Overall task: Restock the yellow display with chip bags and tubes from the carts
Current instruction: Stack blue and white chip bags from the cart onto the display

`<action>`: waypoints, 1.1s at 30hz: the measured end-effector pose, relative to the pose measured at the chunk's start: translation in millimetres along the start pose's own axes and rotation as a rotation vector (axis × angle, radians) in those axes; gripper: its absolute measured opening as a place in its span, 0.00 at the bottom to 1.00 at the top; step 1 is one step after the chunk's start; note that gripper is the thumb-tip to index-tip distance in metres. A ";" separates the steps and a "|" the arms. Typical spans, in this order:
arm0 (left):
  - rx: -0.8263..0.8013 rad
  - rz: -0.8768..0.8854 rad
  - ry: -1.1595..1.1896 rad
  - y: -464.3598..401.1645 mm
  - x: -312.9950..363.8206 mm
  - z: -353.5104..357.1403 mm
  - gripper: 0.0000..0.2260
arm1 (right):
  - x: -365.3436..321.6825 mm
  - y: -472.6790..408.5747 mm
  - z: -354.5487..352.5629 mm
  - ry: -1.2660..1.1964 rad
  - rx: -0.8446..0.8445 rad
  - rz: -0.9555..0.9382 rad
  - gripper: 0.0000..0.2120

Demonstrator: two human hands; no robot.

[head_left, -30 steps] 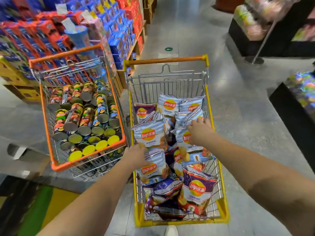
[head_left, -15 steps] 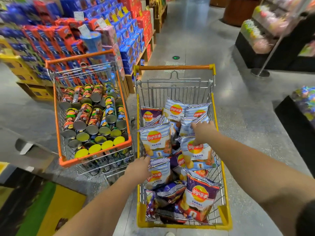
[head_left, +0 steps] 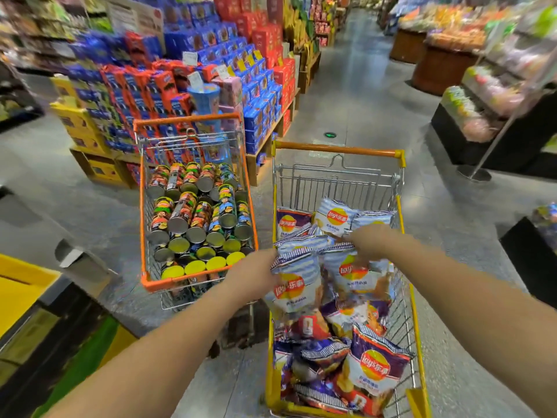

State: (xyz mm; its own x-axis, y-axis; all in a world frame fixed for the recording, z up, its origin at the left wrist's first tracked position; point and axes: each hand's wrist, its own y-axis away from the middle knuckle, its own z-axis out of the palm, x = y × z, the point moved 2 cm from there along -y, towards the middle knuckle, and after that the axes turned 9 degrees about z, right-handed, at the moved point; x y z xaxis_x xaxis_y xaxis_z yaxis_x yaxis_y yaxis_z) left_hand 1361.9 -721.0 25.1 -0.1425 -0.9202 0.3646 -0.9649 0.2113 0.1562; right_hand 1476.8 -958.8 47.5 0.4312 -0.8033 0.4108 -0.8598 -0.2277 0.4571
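Note:
A yellow cart [head_left: 417,321] in front of me holds several blue-and-white and purple chip bags. My left hand [head_left: 254,276] grips the top left edge of one blue-striped chip bag [head_left: 297,282], lifted over the pile. My right hand [head_left: 369,241] grips the top of a second blue-striped bag [head_left: 358,276] beside it. To the left stands an orange cart [head_left: 144,236] packed with chip tubes [head_left: 193,215] lying on their sides. A corner of the yellow display [head_left: 21,291] shows at the far left edge.
Stacked red and blue boxes [head_left: 211,86] on wooden pallets stand behind the orange cart. Dark produce stands [head_left: 482,128] line the right side of the grey aisle. A black stand [head_left: 533,254] sits close on the right.
Both hands have risen, each lifting a blue-striped bag up off the pile. My head has tilted up, showing more of the aisle.

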 end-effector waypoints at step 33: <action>0.543 -1.063 -0.073 675.3 -438.0 -202.1 0.25 | -744.2 212.5 -436.2 0.049 0.683 -1.030 0.28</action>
State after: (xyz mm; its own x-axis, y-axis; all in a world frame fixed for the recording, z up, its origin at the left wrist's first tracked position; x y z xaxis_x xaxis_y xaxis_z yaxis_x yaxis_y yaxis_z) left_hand 817.4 -108.7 156.4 0.7883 -0.5697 0.2323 -0.5714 -0.8179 -0.0668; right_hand 1092.6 -169.3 183.0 0.9883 -0.0613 0.1394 -0.0737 -0.9936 0.0855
